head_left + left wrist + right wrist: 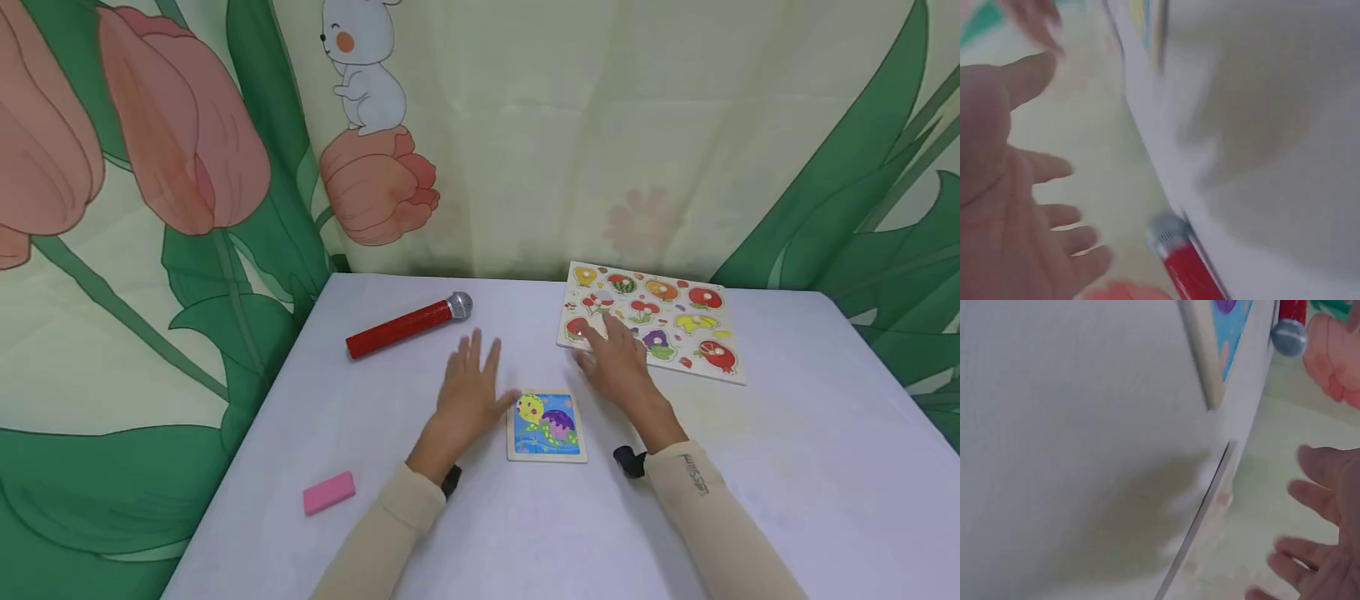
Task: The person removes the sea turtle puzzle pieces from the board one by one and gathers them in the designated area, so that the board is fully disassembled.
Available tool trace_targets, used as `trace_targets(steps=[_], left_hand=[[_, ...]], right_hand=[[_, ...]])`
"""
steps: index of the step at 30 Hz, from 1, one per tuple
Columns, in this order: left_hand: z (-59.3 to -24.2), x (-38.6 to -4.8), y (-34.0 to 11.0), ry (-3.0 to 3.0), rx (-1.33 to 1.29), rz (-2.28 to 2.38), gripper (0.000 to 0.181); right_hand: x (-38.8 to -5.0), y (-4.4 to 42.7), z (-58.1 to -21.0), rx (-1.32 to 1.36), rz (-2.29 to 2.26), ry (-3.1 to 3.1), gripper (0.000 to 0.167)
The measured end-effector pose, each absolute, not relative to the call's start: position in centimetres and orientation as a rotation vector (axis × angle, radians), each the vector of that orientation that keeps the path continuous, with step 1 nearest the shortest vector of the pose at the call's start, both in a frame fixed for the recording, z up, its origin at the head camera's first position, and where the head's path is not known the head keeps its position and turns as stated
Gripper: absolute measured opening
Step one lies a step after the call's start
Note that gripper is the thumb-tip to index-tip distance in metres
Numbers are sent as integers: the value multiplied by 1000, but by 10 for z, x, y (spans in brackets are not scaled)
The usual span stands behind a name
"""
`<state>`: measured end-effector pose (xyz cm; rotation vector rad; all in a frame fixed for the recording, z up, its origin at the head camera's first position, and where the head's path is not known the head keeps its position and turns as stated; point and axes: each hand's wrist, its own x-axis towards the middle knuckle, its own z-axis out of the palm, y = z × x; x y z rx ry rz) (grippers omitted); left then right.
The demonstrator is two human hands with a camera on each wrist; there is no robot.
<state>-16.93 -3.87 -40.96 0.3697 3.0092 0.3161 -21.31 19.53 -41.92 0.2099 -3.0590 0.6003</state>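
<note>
In the head view my left hand (468,402) is held over the table with its fingers spread and straight, empty. Its thumb reaches toward the upper left edge of a small square turtle puzzle (546,426) in a wooden frame; whether they touch I cannot tell. My right hand (619,363), also empty with loosely extended fingers, hovers by the near edge of a white fruit puzzle board (651,317), covering part of it. The right wrist view shows those fingers (1319,503) apart from the board, and the left wrist view shows the left palm (997,231) bare.
A red microphone (405,327) with a silver head lies at the back left of the white table (810,467). A pink block (328,493) lies at the front left. Behind the table hangs a curtain (525,150) printed with tulips and a rabbit.
</note>
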Motion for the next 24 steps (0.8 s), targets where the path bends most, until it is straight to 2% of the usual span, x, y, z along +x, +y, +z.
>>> trace_targets(steps=[5,7,12,16,24], left_hand=[[-418,-112,-10,2784,723,149,78],[-425,-99,-4,2734,816,100,76],[-434,-90,2,2726,888,12,76],[-435,-89,4,2732,935,12,76],[-438,-87,7,2749,930,-50,80]], right_hand=[[-210,181,-415,566,760,-3069,21],[-209,174,-415,728,850,-3102,15],[-205,157,-419,987,920,-3154,20],[-202,151,-422,974,875,-3191,26],[-202,141,-421,991,787,-3227,27]])
